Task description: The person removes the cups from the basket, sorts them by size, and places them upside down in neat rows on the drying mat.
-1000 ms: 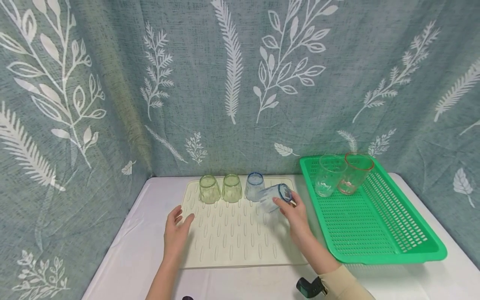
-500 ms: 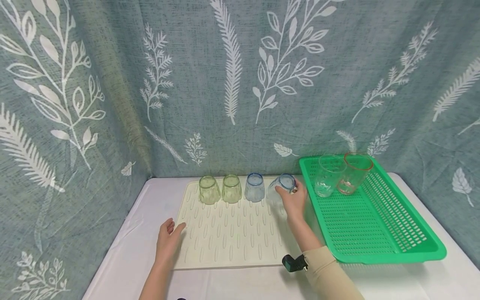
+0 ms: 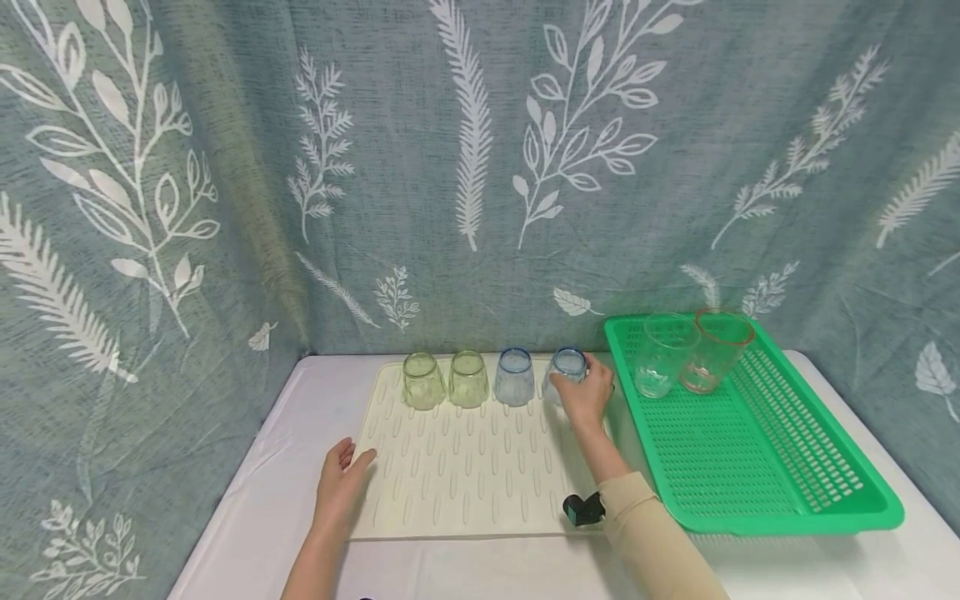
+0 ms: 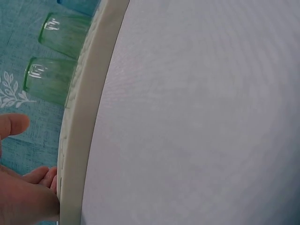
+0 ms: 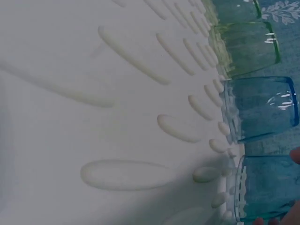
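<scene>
My right hand [image 3: 588, 393] grips a blue glass [image 3: 566, 365] at the right end of a row along the mat's far edge. Thumb and fingers lie on either side of it. Beside it stand another blue glass [image 3: 514, 379] and two green glasses [image 3: 468, 381], all with the narrower end up. In the right wrist view, the gripped blue glass [image 5: 265, 185] sits on the ribbed mat [image 5: 140, 112], and only fingertips show at the edge. My left hand [image 3: 339, 483], fingers relaxed, holds nothing at the left edge of the cream mat [image 3: 457, 475].
Right of the mat stands a green basket [image 3: 727, 467]. At its back are a clear glass [image 3: 660, 358] and a red-rimmed glass [image 3: 712, 358], both mouth up. A patterned curtain [image 3: 420, 167] hangs behind the white table [image 3: 262, 483].
My right hand has brought the tilted blue glass upright onto the mat, completing a row beside the other blue one. My left hand has drawn back slightly toward the near left.
</scene>
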Tool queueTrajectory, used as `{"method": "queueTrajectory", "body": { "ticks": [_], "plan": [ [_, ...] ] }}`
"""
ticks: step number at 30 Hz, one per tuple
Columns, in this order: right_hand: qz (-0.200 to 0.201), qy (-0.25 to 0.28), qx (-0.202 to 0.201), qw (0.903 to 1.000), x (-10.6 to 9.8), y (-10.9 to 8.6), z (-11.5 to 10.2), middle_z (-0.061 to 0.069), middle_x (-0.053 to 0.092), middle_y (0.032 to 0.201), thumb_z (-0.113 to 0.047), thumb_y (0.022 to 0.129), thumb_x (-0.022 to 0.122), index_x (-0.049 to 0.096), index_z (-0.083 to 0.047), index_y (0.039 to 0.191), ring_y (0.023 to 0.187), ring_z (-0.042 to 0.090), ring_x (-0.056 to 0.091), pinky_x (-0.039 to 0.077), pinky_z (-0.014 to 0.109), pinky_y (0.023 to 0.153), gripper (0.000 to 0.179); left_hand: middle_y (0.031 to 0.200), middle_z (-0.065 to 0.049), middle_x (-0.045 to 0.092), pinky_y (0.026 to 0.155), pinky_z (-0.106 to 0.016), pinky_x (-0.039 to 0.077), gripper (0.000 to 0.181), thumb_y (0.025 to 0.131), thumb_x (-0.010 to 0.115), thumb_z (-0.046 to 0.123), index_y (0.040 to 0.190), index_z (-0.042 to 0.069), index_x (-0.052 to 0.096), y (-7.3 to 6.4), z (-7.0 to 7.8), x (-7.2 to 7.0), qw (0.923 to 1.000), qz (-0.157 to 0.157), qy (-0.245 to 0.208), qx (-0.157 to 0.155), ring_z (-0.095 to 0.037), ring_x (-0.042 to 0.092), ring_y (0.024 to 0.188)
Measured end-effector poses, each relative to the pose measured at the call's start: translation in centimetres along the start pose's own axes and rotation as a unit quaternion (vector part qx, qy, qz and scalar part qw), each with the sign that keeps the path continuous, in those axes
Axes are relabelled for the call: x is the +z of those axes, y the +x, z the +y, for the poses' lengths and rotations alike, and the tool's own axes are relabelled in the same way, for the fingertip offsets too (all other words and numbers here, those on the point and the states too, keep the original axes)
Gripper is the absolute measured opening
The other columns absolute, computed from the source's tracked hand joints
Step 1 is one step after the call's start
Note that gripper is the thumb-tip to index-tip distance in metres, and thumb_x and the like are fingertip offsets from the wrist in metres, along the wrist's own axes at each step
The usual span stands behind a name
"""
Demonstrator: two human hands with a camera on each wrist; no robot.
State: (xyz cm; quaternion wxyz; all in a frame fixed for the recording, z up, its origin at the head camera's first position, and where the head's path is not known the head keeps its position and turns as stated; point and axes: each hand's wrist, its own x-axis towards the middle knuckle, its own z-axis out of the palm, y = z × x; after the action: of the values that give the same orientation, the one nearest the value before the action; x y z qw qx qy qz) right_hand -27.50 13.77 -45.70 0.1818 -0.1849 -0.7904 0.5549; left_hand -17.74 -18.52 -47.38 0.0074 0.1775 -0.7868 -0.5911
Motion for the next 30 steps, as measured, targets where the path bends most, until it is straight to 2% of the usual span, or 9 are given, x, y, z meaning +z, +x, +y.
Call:
{"method": "queueTrajectory", "body": {
  "ticks": [12, 22, 30],
  "plan": [
    [-0.02, -0.024, -0.01, 0.9995, 0.42, 0.38, 0.2, 0.029, 0.039, 0.136, -0.013, 0.078, 0.075, 0.049, 0.004, 0.132, 0.13, 0.045, 0.033, 0.031, 0.053, 0.108, 0.062, 0.15, -0.031, 0.023, 0.115, -0.054, 0.019, 0.074, 0.098, 0.052, 0.022, 0.151, -0.009, 0.01, -0.18, 0.06, -0.08, 1.0, -0.002, -0.002, 0.003, -0.045, 0.022, 0.139],
    [-0.019, -0.031, -0.01, 0.9993, 0.48, 0.59, 0.59, 0.028, 0.038, 0.136, -0.014, 0.078, 0.075, 0.049, 0.002, 0.132, 0.13, 0.044, 0.032, 0.031, 0.054, 0.107, 0.062, 0.15, -0.031, 0.024, 0.115, -0.054, 0.019, 0.074, 0.098, 0.052, 0.023, 0.151, -0.009, 0.011, -0.2, 0.03, 0.15, 1.0, -0.003, 0.005, 0.005, -0.045, 0.023, 0.138],
    [-0.006, -0.001, -0.007, 1.0, 0.36, -0.23, 0.08, 0.024, 0.039, 0.136, -0.012, 0.079, 0.075, 0.046, 0.0, 0.136, 0.13, 0.042, 0.033, 0.032, 0.053, 0.107, 0.065, 0.15, -0.03, 0.025, 0.115, -0.053, 0.018, 0.074, 0.098, 0.053, 0.024, 0.151, -0.008, 0.013, -0.04, 0.04, -0.16, 0.9999, -0.004, 0.012, -0.001, -0.044, 0.023, 0.139]
  ]
}}
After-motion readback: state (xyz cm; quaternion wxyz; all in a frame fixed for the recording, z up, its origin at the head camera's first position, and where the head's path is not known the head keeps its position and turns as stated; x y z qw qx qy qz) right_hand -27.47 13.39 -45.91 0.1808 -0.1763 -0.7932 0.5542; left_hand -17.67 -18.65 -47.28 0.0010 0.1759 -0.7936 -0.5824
